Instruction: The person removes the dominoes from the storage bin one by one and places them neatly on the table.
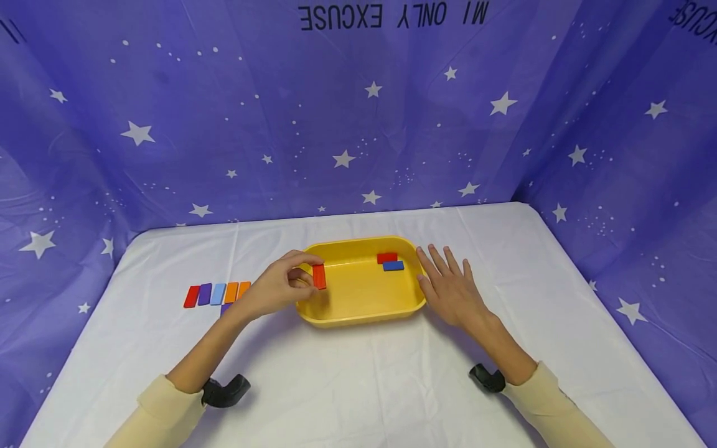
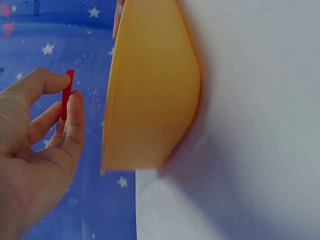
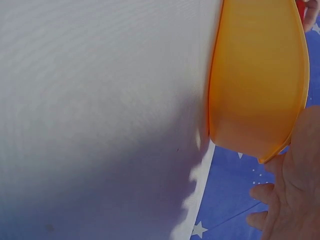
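Carefully, with my left hand (image 1: 276, 286) pinching a red rectangular block (image 1: 319, 277) over the left end of the yellow tray (image 1: 358, 322), I should avoid its rim (image 2: 108, 115) while my spread right hand (image 1: 455, 297) steadies the other.

Left hand (image 1: 276, 287) pinching, right hand (image 1: 454, 295) spread, apparently palm-down.

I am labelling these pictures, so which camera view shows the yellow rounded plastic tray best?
The head view: the tray there shows its floor and most of its rim. Both wrist views show mainly its outer side, cut off at the top.
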A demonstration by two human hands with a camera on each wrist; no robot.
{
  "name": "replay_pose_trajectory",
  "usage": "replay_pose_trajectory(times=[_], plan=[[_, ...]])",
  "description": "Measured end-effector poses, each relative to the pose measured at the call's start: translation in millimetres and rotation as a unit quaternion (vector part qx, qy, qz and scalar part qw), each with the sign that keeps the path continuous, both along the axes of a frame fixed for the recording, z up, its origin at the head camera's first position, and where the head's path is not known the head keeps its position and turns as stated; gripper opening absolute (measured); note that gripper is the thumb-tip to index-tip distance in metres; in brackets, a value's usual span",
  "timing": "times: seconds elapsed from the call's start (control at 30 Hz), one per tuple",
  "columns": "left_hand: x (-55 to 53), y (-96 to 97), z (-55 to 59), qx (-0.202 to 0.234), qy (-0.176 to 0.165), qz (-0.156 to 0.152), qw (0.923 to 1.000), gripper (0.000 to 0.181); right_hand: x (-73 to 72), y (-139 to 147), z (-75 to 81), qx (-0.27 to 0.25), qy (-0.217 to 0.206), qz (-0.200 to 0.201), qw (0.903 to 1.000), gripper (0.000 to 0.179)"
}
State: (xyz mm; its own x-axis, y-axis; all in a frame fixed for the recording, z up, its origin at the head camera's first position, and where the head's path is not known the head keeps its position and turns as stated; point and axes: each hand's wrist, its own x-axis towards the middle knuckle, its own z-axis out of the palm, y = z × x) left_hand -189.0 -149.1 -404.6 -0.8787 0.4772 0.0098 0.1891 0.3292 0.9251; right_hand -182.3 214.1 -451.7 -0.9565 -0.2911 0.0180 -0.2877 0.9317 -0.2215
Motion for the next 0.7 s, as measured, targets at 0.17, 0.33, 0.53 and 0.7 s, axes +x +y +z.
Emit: replay_pose_trajectory(times=[0.17,0.33,0.53,0.7], plan=[[7.4,-24.2,-0.4,0.016,-0.011,0.020,0.9996,0.050,-0.1,0,-0.2,-0.002,-0.001,-0.001,1.0000,0.061],[13.3,-51.7,-3.9,0.003,-0.027,0.042,0.9987,0.050,0.0,0,-1.4,-0.003,0.004,-0.001,1.0000,0.061],[23.9,-88.7,-15.2,-0.040,-0.022,0.058,0.9973,0.048,0.3,-1,-1.7,-0.001,0.003,-0.003,1.0000,0.061],[32.9,-115.8,-25.6,-0.052,-0.019,0.077,0.9955,0.047,0.2,-2,-1.2,0.003,0.002,-0.004,1.0000,0.061]])
